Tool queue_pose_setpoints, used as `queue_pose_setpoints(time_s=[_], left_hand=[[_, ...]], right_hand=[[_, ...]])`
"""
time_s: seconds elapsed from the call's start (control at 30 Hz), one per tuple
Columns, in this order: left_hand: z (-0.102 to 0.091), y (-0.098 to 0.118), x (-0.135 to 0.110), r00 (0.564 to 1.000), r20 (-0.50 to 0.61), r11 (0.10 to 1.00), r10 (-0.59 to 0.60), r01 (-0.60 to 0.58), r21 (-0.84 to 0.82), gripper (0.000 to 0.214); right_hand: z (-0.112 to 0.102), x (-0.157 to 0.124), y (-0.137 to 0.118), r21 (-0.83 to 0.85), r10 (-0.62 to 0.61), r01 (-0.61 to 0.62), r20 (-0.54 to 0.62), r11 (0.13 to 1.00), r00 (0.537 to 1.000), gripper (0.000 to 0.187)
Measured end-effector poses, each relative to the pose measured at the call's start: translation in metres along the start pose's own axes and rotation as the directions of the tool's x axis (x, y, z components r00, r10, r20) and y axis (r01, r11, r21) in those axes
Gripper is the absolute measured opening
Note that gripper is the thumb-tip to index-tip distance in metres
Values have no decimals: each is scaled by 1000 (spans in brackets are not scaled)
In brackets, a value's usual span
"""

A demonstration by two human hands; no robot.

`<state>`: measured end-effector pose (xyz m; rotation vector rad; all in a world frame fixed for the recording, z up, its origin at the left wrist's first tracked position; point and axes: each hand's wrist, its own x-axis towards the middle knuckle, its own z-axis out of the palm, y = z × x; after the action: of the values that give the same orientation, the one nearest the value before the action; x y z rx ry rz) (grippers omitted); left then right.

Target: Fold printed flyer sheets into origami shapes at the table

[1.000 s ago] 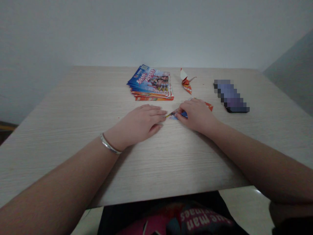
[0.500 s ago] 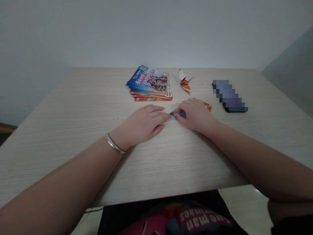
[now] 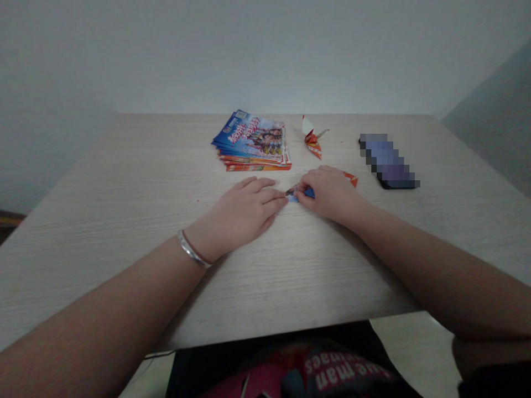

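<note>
A small folded paper (image 3: 292,197), blue and white with printed figures, lies on the table between my hands. My right hand (image 3: 329,190) is closed on it, thumb and fingertips pinching, and its palm covers the middle. An orange corner (image 3: 352,179) of folded paper sticks out beyond the knuckles. My left hand (image 3: 244,213), with a silver bangle (image 3: 193,250) at the wrist, lies low over the table with its fingers stretched out. Its fingertips touch the paper's left tip; its thumb is partly hidden.
Behind my left hand is a fanned stack of printed leaflets (image 3: 253,138). A red and white paper crane (image 3: 312,139) stands right of it. Farther right lies a phone (image 3: 388,160), its screen blurred out. A wall (image 3: 265,55) rises behind the table (image 3: 265,287).
My left fingers have come closer together and the thumb has drawn in under them. The right hand keeps its pinch on the paper. The view has shifted slightly.
</note>
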<state>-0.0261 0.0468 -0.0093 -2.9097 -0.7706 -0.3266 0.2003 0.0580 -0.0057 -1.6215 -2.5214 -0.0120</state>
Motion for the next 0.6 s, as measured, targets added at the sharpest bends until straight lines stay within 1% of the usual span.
queue_pose_setpoints(time_s=[0.13,0.3,0.37,0.5,0.6], left_hand=[[-4,2,1,1000,-5,999,-21,21,25,34],[-13,-1,0,996,52,997,-77,75,32,35],[-15,-3,-1,995,59,997,-75,74,29,35],[-12,-9,-2,998,19,999,-51,52,-14,35],[-8,-12,-1,993,1,991,-119,119,-55,35]], right_hand=[[0,0,1,-1,-4,4,-6,1000,1000,22],[3,-1,2,13,1,-1,-9,1000,1000,22],[3,-2,3,16,4,-3,-9,1000,1000,22],[3,-2,3,28,0,0,-1,1000,1000,22],[2,-2,3,28,-1,1,0,1000,1000,21]])
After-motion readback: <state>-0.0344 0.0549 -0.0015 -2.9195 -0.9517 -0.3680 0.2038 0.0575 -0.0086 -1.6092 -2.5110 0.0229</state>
